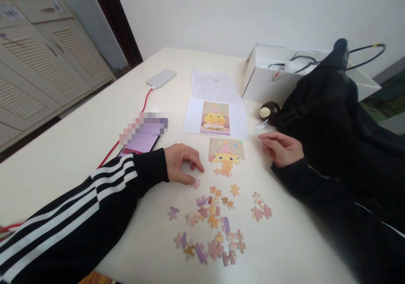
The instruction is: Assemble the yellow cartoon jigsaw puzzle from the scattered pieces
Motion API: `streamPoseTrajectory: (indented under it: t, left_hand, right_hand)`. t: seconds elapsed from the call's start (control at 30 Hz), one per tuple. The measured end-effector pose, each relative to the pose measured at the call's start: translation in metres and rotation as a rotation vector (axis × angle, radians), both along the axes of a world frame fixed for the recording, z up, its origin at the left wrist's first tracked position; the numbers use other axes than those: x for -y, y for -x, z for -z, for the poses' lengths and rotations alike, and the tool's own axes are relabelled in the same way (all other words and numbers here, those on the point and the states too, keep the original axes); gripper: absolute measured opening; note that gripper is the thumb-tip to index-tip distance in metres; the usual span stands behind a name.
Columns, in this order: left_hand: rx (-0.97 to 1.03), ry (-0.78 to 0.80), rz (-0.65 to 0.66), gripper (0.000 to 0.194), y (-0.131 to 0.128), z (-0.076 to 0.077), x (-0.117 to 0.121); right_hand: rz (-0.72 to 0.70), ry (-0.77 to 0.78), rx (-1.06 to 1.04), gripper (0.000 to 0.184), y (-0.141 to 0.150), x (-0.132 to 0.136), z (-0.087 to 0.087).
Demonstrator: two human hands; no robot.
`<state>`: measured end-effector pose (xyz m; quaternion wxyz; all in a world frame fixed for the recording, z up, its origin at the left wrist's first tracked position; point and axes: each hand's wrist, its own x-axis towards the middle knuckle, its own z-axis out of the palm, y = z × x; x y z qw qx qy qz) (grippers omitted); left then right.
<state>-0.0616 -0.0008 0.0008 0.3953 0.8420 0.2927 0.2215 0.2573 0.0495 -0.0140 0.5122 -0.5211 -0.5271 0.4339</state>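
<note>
From the head view I read a white table, with a partly assembled jigsaw at centre, between the two hands. Its upper part shows a yellow character in a pink party hat; its lower edge is ragged.

Left hand: just left of the jigsaw, palm down, grip wide, thumb and index finger well spread. The thumb tip is at a pink puzzle piece flat on the table; I cannot tell whether they touch.

Right hand: right of the jigsaw, apart from it, fingers curled with a narrow grip. I cannot tell from here whether anything is pinched in it.

Nearer my camera, loose puzzle pieces lie scattered, purple, pink, orange and tan, some overlapping. A small pink cluster sits off to their right.

Just beyond the jigsaw I note a printed sheet with a similar yellow character behind a candle-topped cake. Beside the left forearm lies a phone, its screen lit; farther back, a grey power bank on a red cable. Far right: a white box behind a black bag.
</note>
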Motion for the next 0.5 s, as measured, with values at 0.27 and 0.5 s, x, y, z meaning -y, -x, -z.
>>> streamPoseTrajectory:
  t: [0.27, 0.5]
  left_hand:
    - [-0.056, -0.053, -0.012, 0.015, -0.0045, -0.0018, 0.0040]
    - [-0.039, -0.071, -0.053, 0.017, -0.0066, 0.0007, 0.0038]
  right_hand:
    - [-0.038, -0.044, 0.148, 0.017, -0.0015, 0.0019, 0.0026]
    - [-0.087, -0.143, 0.289, 0.014, 0.0023, 0.0078, -0.0055]
